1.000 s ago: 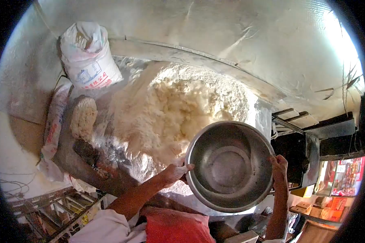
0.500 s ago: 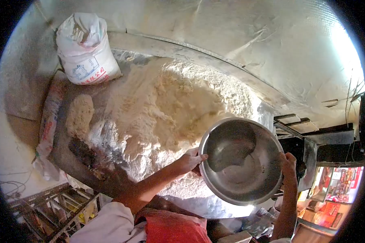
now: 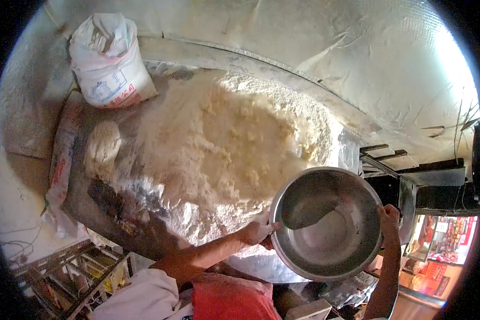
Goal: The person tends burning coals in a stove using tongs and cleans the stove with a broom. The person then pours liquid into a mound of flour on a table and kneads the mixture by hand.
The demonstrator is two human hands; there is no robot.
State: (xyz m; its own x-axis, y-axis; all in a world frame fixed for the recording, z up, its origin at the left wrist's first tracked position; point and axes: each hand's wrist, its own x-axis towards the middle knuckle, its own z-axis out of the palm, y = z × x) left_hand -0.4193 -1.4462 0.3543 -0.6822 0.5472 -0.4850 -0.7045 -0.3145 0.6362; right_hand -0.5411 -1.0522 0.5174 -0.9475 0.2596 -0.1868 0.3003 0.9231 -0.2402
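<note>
A large stainless steel bowl [image 3: 330, 229] is held between both hands over the right front part of the worktop, its hollow facing me. My left hand [image 3: 258, 233] grips the left rim, thumb over the edge and fingers behind it. On the right rim, my right hand [image 3: 389, 217] is closed, its fingers partly hidden. Behind the bowl spreads a big heap of flour [image 3: 192, 154], with a wet, yellowish patch [image 3: 250, 133] in its middle. The bowl's inside looks bare apart from shadow and shine.
An open white sack [image 3: 112, 64] with printing stands at the back left. A lump of dough [image 3: 103, 144] lies at the left beside a dark patch. Metal racks [image 3: 74, 277] sit at the lower left. Dark shelving [image 3: 432, 181] borders the right side.
Both hands have brought the bowl slightly right and toward me, away from the flour heap. The sack and dough lump stay in place.
</note>
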